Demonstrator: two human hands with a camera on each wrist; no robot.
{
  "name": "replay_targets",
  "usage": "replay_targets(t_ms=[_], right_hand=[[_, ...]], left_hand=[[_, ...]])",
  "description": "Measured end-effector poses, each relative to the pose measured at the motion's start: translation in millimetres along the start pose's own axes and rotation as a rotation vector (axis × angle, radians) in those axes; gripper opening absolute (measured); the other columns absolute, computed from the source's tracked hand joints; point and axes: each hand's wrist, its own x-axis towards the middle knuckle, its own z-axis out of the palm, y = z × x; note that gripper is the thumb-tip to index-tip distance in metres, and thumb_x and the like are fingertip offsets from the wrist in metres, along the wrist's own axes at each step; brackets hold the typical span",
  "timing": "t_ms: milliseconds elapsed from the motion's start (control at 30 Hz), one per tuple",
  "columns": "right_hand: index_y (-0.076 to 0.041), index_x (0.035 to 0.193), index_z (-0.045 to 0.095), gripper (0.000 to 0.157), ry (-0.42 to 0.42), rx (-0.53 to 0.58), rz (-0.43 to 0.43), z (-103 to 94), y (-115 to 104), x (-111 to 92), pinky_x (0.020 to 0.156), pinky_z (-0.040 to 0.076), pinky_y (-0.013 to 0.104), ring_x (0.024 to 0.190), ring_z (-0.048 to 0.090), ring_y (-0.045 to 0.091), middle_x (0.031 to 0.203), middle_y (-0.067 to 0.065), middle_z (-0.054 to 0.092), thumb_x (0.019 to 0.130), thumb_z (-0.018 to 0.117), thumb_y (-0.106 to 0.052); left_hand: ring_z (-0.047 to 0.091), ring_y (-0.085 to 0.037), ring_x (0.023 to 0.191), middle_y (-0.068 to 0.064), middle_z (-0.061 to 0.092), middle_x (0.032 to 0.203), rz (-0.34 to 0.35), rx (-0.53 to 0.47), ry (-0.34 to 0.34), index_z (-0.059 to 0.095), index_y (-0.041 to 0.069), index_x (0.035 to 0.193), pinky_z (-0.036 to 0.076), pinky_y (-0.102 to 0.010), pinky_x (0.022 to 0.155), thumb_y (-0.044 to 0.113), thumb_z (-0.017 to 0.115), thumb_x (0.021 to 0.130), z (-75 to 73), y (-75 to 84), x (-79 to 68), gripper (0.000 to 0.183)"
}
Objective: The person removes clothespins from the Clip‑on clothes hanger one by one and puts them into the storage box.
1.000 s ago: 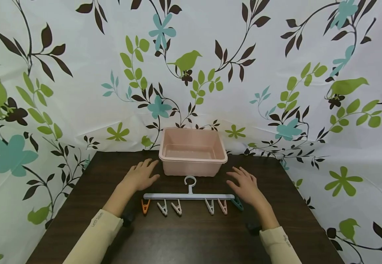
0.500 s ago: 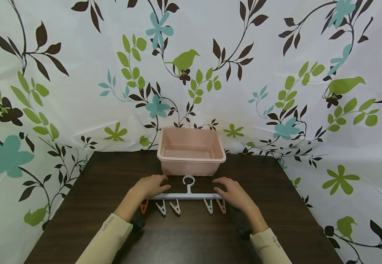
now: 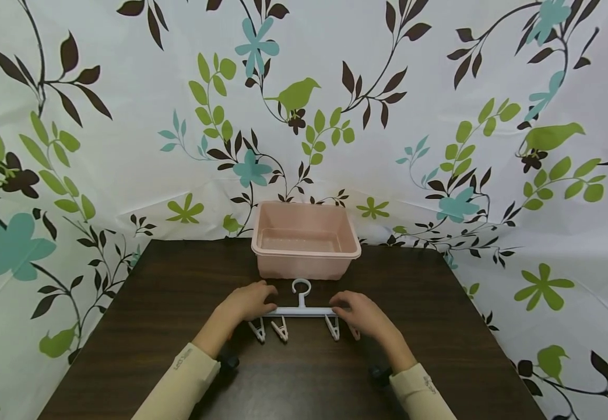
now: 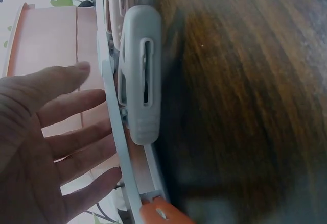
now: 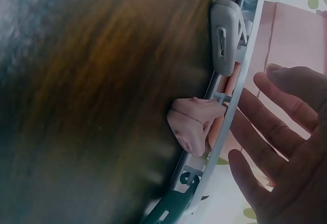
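I had both hands at the bar on my feed. The left hand point(image 3: 248, 300) was wide, its fingers apart and thumb lifted, its fingertips up against the left part of a pale clip hanger point(image 3: 304, 312). The right hand point(image 3: 360, 312) matched it on the right part, fingers loosely extended and thumb raised. Neither had curled round the bar; I could not tell from the wrist views whether the fingertips pressed on it or only lay close alongside.

The hanger lay across the desk point(image 3: 304, 379), its hook point(image 3: 301, 300) pointing away from the person. Along the bar's near side I logged an orange clip point(image 4: 166, 213) at the left end, a pale grey clip point(image 4: 143, 76) and a second light clip point(image 3: 280, 330) inward of it, then, on the right half, a grey clip point(image 5: 225, 38), a pink clip point(image 5: 189, 124) and a dark green clip point(image 5: 173, 206) at the right end.

Just beyond the hook a pink tub point(image 3: 304, 267) stood upright near the desk's far edge. Cream sleeves point(image 3: 178, 385) covered both forearms. Behind everything hung a white cloth point(image 3: 377, 157) printed with leaves, flowers and birds.
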Motion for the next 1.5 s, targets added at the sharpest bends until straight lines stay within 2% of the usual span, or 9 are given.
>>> replay_targets(t_ms=[100,233,333,600,833,967,1067,1300,1500], right_hand=[[-0.012,0.126,0.074,0.021,-0.018,0.015,0.001,-0.8,0,0,0.062,0.055,0.030,0.037,0.057,0.014,0.100,0.005,0.074,0.109,0.066,-0.022],[-0.013,0.122,0.076,0.018,-0.004,-0.034,-0.013,0.4,0,3,0.081,0.061,0.038,0.038,0.056,0.010,0.120,0.006,0.075,0.107,0.069,-0.020],[-0.014,0.121,0.076,0.018,-0.007,-0.066,-0.012,2.9,1,6,0.094,0.060,0.045,0.037,0.054,0.007,0.122,0.005,0.075,0.106,0.070,-0.020],[-0.013,0.122,0.077,0.019,-0.015,-0.071,-0.011,8.4,4,8,0.092,0.060,0.045,0.039,0.055,0.007,0.122,0.007,0.076,0.105,0.072,-0.019],[-0.013,0.117,0.078,0.016,-0.003,-0.133,-0.040,11.8,4,13,0.094,0.058,0.048,0.091,0.068,0.012,0.115,0.001,0.074,0.101,0.076,-0.016],[-0.013,0.115,0.078,0.015,-0.003,-0.120,-0.052,13.1,2,14,0.096,0.058,0.050,0.106,0.070,0.021,0.114,0.001,0.073,0.100,0.077,-0.013],[-0.013,0.115,0.077,0.014,-0.010,-0.096,-0.044,13.1,3,13,0.091,0.058,0.044,0.099,0.070,0.017,0.114,0.001,0.073,0.101,0.076,-0.013],[-0.011,0.122,0.073,0.016,-0.060,0.058,-0.002,12.8,7,11,0.047,0.052,0.032,0.041,0.054,0.012,0.118,0.012,0.073,0.106,0.069,-0.012],[-0.012,0.123,0.072,0.017,-0.091,0.125,-0.008,8.1,7,9,0.040,0.049,0.034,0.035,0.052,0.011,0.106,0.011,0.075,0.107,0.067,-0.013]], left_hand=[[0.066,-0.035,0.125,-0.013,0.066,0.131,-0.001,0.009,-0.008,0.070,0.010,0.136,0.053,-0.060,0.102,0.026,0.075,0.103,0.7,-0.2,-0.2,0.037],[0.066,-0.035,0.125,-0.014,0.066,0.131,-0.007,0.009,-0.011,0.072,0.010,0.133,0.053,-0.062,0.102,0.023,0.076,0.102,3.9,-0.3,-0.5,0.034],[0.067,-0.034,0.121,-0.014,0.066,0.128,-0.008,0.006,-0.004,0.073,0.010,0.131,0.054,-0.061,0.098,0.025,0.075,0.102,7.3,-0.4,-0.3,0.032],[0.066,-0.031,0.114,-0.011,0.064,0.123,-0.004,0.019,0.003,0.075,0.013,0.130,0.056,-0.057,0.093,0.023,0.076,0.101,14.1,0.0,0.8,0.031],[0.065,-0.031,0.113,-0.010,0.063,0.119,0.018,0.048,0.037,0.077,0.014,0.125,0.057,-0.055,0.093,0.020,0.082,0.096,20.0,3.7,2.5,0.030],[0.065,-0.031,0.113,-0.009,0.063,0.117,0.037,0.067,0.070,0.078,0.014,0.122,0.057,-0.053,0.093,0.018,0.084,0.094,25.3,3.8,5.2,0.028],[0.065,-0.030,0.111,-0.007,0.063,0.114,0.053,0.076,0.086,0.078,0.015,0.117,0.057,-0.052,0.091,0.016,0.084,0.094,28.3,3.6,6.1,0.024],[0.062,-0.023,0.100,-0.003,0.060,0.105,0.070,0.086,0.088,0.078,0.016,0.108,0.056,-0.049,0.083,0.014,0.081,0.097,27.9,4.6,5.1,0.012],[0.064,-0.021,0.098,0.000,0.063,0.104,0.078,0.098,0.084,0.077,0.016,0.109,0.056,-0.048,0.082,0.017,0.080,0.099,23.2,6.6,0.9,0.011]])
